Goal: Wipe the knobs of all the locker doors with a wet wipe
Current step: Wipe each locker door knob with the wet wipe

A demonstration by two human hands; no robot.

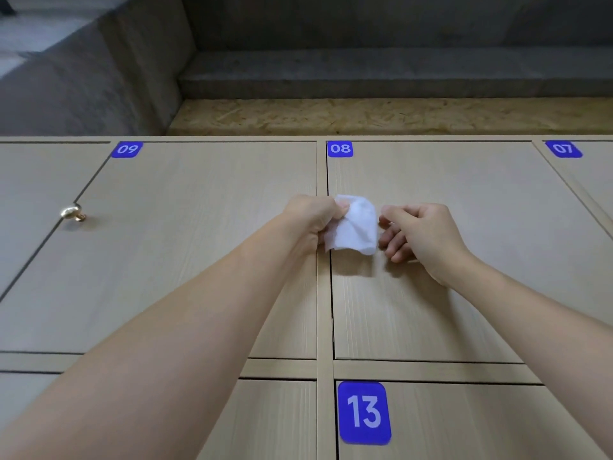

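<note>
Behind the white wipe, nothing to be seen of any knob on door 08. Left hand's fingertips tucked under the cloth, right hand's curled out of sight. Door 07 cut off at the right edge, door 13 at the bottom.

Locker room — pale wood locker doors, blue number labels (09, 08, 07, 13), brass knob.
</note>
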